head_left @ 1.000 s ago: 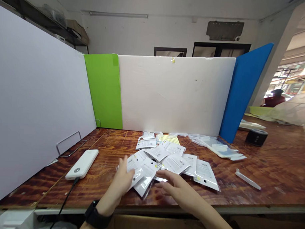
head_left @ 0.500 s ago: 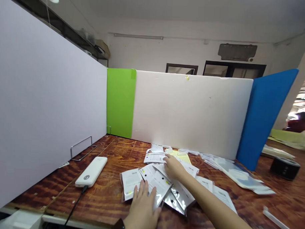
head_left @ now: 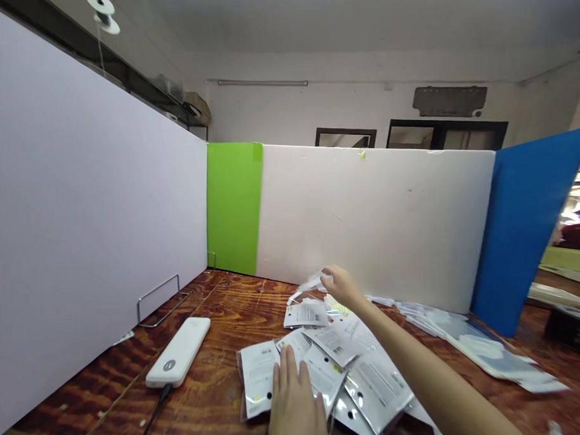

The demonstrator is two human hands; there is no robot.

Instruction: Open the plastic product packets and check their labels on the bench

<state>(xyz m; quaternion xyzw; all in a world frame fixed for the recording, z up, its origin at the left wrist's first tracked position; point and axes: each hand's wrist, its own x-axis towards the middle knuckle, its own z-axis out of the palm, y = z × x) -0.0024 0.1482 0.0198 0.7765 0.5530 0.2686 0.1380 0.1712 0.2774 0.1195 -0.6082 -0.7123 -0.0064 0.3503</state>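
My left hand (head_left: 296,398) lies with its fingers stretched out over several flat white packets in clear plastic bags, near the table's front edge. One packet (head_left: 256,372) sticks out to its left, and another printed packet (head_left: 378,384) lies to its right. At the back of the pile, my right hand (head_left: 341,285) is closed at the fingertips on a thin translucent plastic strip (head_left: 309,285), raised a little and slightly blurred. Beneath it are a small packet (head_left: 306,314) and a partly covered yellow-dotted sticker sheet (head_left: 333,306).
A white power bank (head_left: 179,353) with a black cable lies left on the wooden table (head_left: 239,308). A wire bracket (head_left: 158,302) stands by the left panel. White, green and blue panels enclose the back. Clear plastic pieces (head_left: 485,354) lie right, near a black box (head_left: 569,325).
My right hand has lifted toward the back panel, with the plastic strip now at its fingertips. Packets in the middle of the pile have shifted. The camera view has moved slightly.
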